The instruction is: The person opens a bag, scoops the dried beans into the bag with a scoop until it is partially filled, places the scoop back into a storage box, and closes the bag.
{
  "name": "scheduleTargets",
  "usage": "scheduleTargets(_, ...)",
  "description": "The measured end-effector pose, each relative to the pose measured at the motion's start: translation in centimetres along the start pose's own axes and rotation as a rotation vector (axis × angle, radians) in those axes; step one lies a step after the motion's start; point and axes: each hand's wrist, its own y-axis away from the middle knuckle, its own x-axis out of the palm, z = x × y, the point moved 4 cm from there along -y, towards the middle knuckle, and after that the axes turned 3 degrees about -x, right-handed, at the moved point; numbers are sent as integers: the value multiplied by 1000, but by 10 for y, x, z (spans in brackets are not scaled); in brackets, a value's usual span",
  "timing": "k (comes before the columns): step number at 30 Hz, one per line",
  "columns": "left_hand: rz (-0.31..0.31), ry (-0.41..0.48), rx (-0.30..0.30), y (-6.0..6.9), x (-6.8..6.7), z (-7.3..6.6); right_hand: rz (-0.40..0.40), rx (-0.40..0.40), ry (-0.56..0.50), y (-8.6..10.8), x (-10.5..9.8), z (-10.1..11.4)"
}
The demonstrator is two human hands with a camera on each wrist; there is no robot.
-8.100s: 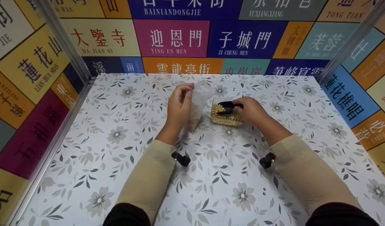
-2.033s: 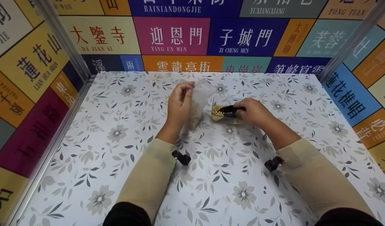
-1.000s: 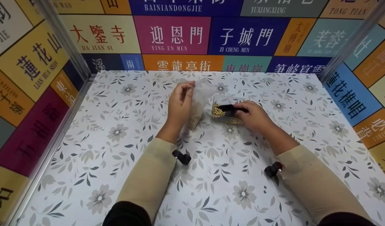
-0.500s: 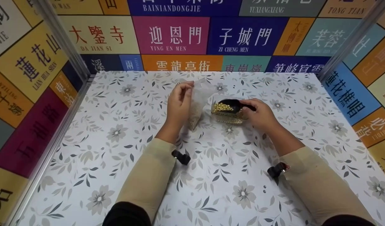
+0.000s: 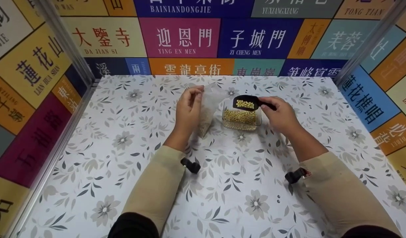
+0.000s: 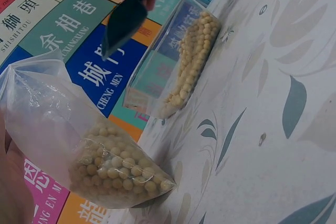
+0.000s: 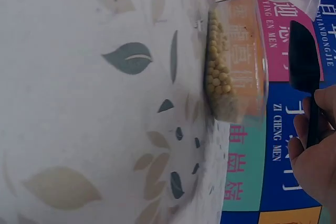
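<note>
Scooping looks done: right hand (image 5: 283, 114) pinches the loaded scoop (image 7: 304, 59) over the box (image 7: 244, 40), left hand (image 5: 188, 109) grips the bag (image 6: 44, 114) at its nine o'clock; moving calls for levelness

Head view high, forward-down; wrist views low, close, sideways; clear box (image 7: 241, 61) in all.

Beans (image 5: 245, 104) lie in the scoop (image 7: 304, 59) above the box (image 5: 241, 124), right of the bag (image 5: 210, 105).
</note>
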Motion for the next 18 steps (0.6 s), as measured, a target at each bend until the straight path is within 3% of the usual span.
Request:
scheduleTargets(10,2,5,2,0,0,0,-36,-97,24,-19,-13,46)
scheduleTargets(18,-4,-8,14,-1,0,0,-4,-186,171,-27,-9,80)
